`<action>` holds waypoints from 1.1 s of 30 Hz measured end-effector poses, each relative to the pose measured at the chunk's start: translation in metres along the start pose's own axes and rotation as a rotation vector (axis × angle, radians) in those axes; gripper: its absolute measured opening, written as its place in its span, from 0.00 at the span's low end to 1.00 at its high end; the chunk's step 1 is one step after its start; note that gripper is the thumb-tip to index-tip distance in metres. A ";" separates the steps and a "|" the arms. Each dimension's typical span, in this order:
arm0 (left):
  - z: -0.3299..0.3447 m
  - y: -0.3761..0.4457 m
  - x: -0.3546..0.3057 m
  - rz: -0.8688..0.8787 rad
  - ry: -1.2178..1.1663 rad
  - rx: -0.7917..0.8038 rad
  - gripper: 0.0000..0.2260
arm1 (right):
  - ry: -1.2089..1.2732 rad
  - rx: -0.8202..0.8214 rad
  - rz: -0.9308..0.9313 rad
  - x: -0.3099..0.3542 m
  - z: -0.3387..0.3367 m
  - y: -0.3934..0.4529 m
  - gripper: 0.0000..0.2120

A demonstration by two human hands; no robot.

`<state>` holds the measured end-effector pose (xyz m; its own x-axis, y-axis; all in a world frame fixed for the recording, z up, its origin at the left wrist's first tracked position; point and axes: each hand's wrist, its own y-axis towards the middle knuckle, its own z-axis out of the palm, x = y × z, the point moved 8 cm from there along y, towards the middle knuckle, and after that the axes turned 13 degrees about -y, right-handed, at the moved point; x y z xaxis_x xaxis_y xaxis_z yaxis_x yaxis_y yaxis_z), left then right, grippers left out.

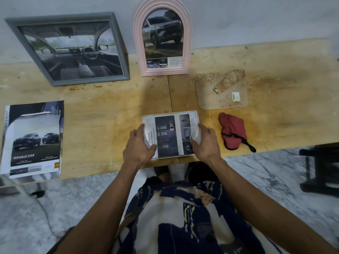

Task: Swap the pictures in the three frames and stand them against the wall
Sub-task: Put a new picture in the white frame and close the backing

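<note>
Both of my hands hold the small white frame [170,134] at the front edge of the table [102,114]. My left hand [138,145] grips its left side, with the thumb curled over onto the picture. My right hand [205,142] grips its right side, and its fingers [194,143] press down on the paper. So neither hand is free.

This frame lies flat, or nearly flat, with a car safety picture facing up at me. Its long side runs away from me, toward the wall [256,19]. The word "SAFETY" reads sideways, so I think the picture may need a turn before it stands up.

Two frames already lean on the wall. The grey frame [71,50] is far off to my left. The pink arched frame [162,37] is straight ahead, a little to the left of my hands. The open spot on the wall is to the right of the pink one. That spot is nearer to my right hand.

The brown backing board [222,90] lies between my hands and that spot, just ahead and to the right. I think it goes on the back of this frame first. My right hand is the one closer to it. A red cloth [233,132] sits just beside my right hand. Spare car pictures [34,138] lie well apart on my left.
</note>
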<state>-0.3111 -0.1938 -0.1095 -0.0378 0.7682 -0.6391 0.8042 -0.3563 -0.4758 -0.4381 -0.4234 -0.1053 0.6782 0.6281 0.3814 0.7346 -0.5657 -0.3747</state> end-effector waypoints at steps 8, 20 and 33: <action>0.007 0.015 -0.082 0.098 -0.114 -0.212 0.31 | 0.113 -0.212 0.066 -0.027 -0.078 0.039 0.27; 0.112 0.107 -0.218 -0.098 -0.219 0.004 0.17 | 0.160 -0.066 0.245 -0.139 -0.150 0.158 0.27; 0.118 0.129 -0.222 -0.309 -0.332 -0.175 0.14 | 0.255 0.079 0.320 -0.158 -0.134 0.203 0.25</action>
<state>-0.2686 -0.4728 -0.1000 -0.4551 0.6028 -0.6554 0.8118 -0.0215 -0.5835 -0.3930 -0.7089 -0.1287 0.8625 0.2690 0.4287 0.4888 -0.6620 -0.5681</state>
